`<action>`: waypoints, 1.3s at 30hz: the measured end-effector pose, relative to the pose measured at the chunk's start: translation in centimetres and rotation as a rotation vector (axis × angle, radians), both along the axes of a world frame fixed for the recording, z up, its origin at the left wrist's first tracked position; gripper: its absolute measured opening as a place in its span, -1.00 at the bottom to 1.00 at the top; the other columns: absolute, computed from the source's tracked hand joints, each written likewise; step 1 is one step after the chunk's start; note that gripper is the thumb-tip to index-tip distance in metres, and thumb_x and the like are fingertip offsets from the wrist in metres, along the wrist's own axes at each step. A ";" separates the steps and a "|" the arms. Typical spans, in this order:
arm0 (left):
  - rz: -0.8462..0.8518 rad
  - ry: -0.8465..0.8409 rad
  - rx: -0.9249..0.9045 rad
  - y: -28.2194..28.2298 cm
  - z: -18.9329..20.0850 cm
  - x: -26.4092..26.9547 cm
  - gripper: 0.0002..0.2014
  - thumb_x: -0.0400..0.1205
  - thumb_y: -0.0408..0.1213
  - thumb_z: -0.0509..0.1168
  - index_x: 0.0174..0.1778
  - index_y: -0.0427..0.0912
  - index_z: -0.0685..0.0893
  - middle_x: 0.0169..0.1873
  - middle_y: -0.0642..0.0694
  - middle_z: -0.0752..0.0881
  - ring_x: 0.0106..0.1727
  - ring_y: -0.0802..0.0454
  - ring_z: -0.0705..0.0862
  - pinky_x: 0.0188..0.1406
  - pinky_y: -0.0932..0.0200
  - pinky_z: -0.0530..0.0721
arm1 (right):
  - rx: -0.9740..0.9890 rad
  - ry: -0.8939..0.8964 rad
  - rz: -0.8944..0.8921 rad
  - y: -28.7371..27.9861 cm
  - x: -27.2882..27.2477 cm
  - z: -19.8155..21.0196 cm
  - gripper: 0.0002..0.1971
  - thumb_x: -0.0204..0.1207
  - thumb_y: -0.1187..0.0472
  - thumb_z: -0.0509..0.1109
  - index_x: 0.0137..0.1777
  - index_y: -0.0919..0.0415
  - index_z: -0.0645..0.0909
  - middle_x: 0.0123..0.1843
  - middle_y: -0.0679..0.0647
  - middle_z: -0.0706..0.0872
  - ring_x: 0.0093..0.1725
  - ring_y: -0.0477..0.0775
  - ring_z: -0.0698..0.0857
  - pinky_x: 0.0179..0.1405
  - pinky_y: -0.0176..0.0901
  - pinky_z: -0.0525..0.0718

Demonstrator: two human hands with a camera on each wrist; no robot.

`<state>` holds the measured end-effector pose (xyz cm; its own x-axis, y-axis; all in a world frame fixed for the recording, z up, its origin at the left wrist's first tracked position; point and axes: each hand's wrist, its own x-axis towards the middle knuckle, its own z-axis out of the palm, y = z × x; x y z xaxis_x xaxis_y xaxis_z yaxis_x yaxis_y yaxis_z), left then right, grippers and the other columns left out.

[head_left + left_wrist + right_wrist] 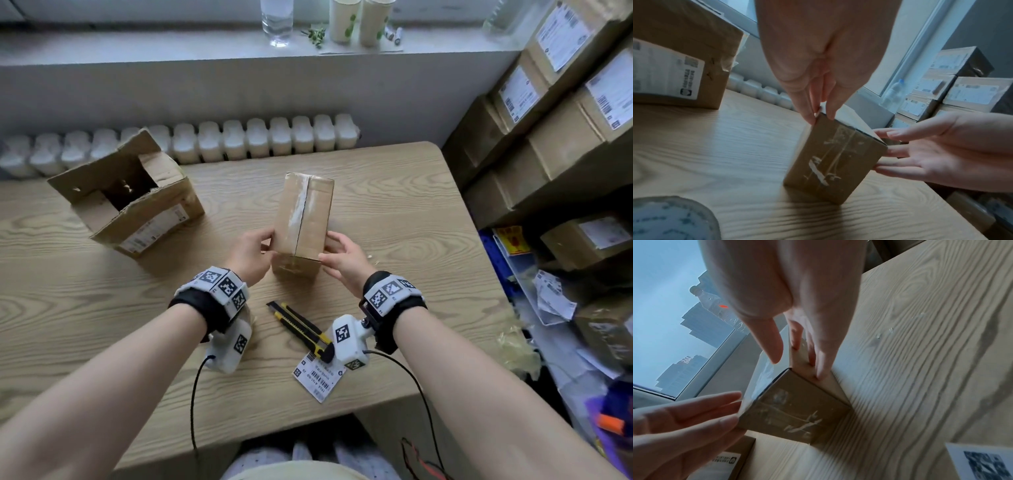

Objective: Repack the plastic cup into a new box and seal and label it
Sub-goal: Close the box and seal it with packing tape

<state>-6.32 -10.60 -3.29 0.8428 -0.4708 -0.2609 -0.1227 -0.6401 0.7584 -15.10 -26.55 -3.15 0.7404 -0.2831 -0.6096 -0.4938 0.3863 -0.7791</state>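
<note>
Head view shows you steadying the sealed box [303,212] on the desk [394,212], tilted onto one lower edge — clear tape runs along its top seam. Your left hand [250,255] pinches the near left corner between thumb and fingertips; your right hand [344,260] lies against the right side with fingers nearly straight, thumb clear of the cardboard. Nearer you lie a yellow utility knife [298,325] and a shipping label [317,377] — the opened old box [137,202] sits to your left.
</note>
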 end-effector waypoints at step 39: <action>-0.172 -0.130 0.712 8.0 -2.1 -7.4 -0.69 0.60 0.07 0.18 -0.07 -0.04 0.73 0.02 -0.05 0.73 0.11 -0.10 0.67 -0.02 0.12 0.61 | -1.375 -0.200 1.185 5.7 -2.0 -1.3 -0.69 0.62 0.14 0.19 0.29 0.17 0.57 0.24 0.17 0.55 0.25 0.26 0.55 0.11 0.06 0.56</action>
<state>-13.71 -2.62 -5.40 0.8172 -0.3534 -0.4553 -0.3264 -0.9348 0.1399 -17.11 -20.84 -4.44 0.9250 0.2188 -0.3106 0.1310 -0.9510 -0.2799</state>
